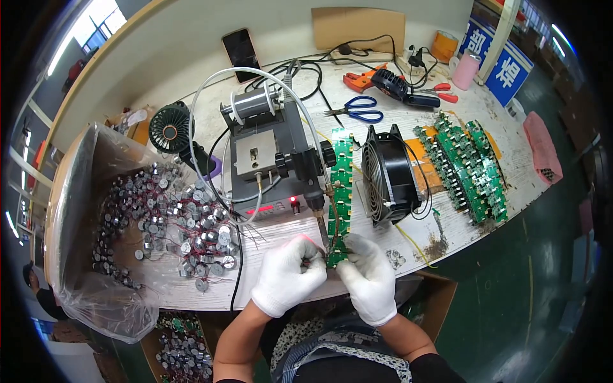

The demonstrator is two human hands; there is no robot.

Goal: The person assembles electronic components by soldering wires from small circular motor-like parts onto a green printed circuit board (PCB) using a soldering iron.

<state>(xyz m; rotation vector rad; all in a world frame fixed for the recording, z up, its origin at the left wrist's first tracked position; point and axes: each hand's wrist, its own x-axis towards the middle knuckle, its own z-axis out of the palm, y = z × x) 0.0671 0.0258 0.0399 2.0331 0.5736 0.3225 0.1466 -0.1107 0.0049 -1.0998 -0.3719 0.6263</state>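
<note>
Just below the middle of the frame, both gloved hands meet at the near end of a long strip of green circuit boards that runs up the table toward the centre. The left hand is curled almost closed, its fingertips pinched around something small at the strip's lower end; what it pinches is too small to tell, though thin red wires show at the fingertips. The right hand is likewise curled, thumb and fingers pressed on the bottom edge of the strip. The tip of a soldering machine comes down right above the hands, and the machine's grey body, with a spool of wire on top and a red display at its foot, stands in the centre. Just right of the strip a black fan stands on edge. Further right lie stacks of green boards. At the left of the frame a heap of small round metal parts with red wires spills from a clear plastic bag. Blue scissors lie in the upper middle, near orange pliers, and a small black desk fan stands at upper left.
</note>
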